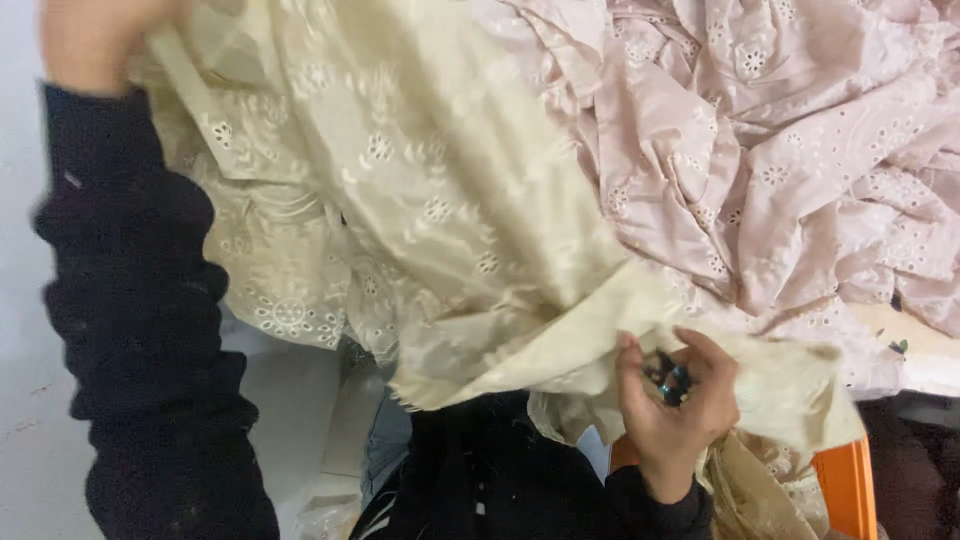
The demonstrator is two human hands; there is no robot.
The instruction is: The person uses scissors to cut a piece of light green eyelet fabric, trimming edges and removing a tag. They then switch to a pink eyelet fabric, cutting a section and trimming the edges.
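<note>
1. Head view, grip. The right hand (672, 400) is curled around a small dark tool (670, 378), its kind unclear, and pinches the lower edge of the cream eyelet fabric (420, 220).
2. Head view, far hold. Up and across from that grip, the left hand (90, 40), in a black sleeve (140, 300), lifts the same cloth; its finger closure is cropped and cannot be told.
3. Step, as judged: edge work on the raised cloth; the next move calls for tension between both holds.
4. Surroundings. Pink eyelet fabric (780, 150) lies heaped above the grip; an orange seat (848, 480) shows just below. No packages, labels or signs show.
</note>
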